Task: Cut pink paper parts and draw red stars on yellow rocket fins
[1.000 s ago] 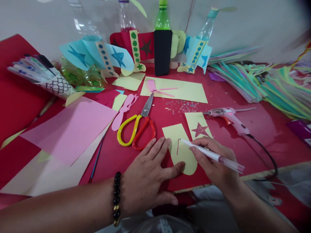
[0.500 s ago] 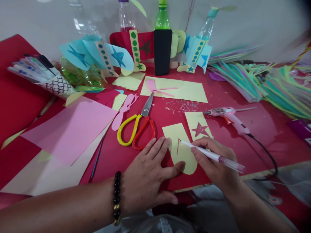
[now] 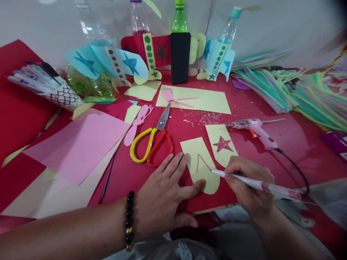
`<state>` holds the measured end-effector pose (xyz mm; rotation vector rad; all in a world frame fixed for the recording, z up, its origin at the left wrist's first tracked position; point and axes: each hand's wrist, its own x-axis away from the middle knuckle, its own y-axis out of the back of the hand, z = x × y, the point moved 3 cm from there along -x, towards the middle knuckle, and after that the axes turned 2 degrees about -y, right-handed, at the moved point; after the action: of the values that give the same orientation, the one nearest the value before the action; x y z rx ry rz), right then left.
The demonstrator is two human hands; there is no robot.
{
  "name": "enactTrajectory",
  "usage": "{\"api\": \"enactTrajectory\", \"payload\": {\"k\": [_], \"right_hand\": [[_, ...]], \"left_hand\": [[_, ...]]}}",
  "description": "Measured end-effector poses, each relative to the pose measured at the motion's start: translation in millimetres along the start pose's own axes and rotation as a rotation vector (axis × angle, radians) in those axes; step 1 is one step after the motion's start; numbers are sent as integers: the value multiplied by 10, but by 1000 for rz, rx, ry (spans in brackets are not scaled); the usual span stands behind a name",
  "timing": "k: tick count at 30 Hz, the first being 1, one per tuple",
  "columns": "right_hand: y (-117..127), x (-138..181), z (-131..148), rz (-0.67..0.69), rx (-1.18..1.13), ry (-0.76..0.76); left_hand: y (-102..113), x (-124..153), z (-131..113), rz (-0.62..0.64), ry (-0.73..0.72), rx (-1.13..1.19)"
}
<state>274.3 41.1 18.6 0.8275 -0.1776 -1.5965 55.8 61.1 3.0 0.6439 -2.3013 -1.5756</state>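
My left hand (image 3: 165,195) lies flat with fingers spread, its fingertips and thumb side on the left edge of a pale yellow paper piece (image 3: 196,151) with one rounded end. Between the fingers of my right hand (image 3: 251,184) is a white felt-tip pen (image 3: 251,181), its tip touching that paper. Two dark red strokes meet there in a peak. Just behind lies a second yellow piece (image 3: 214,133) bearing a coloured-in red star (image 3: 223,144). Scissors (image 3: 159,133) with one yellow and one red handle rest beyond my left fingertips, blades pointing away.
A pink glue gun (image 3: 257,129) lies to the right, its black cord running to the table edge. Decorated bottles (image 3: 180,20) and a black phone (image 3: 180,57) stand at the back. Pink paper (image 3: 78,142) and a pen holder (image 3: 63,94) are left; pipe cleaners (image 3: 271,92) lie right.
My right hand has moved right and toward me with the pen, and a second red stroke now slants down from the top of the first. My left hand has stayed in place.
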Motion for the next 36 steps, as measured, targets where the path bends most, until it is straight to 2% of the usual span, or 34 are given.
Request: {"api": "enactTrajectory", "payload": {"k": [3, 11, 18, 30, 36], "right_hand": [[0, 3, 26, 13, -44, 5], [-73, -74, 112, 194, 32, 36], [-95, -84, 116, 251, 41, 45], [-115, -79, 123, 293, 14, 64], [-120, -83, 138, 229, 23, 97]], "left_hand": [[2, 0, -1, 4, 3, 1], [7, 0, -16, -1, -10, -14], [-1, 4, -12, -22, -9, -10], [0, 22, -6, -39, -16, -10], [-4, 15, -5, -50, -20, -11]]}}
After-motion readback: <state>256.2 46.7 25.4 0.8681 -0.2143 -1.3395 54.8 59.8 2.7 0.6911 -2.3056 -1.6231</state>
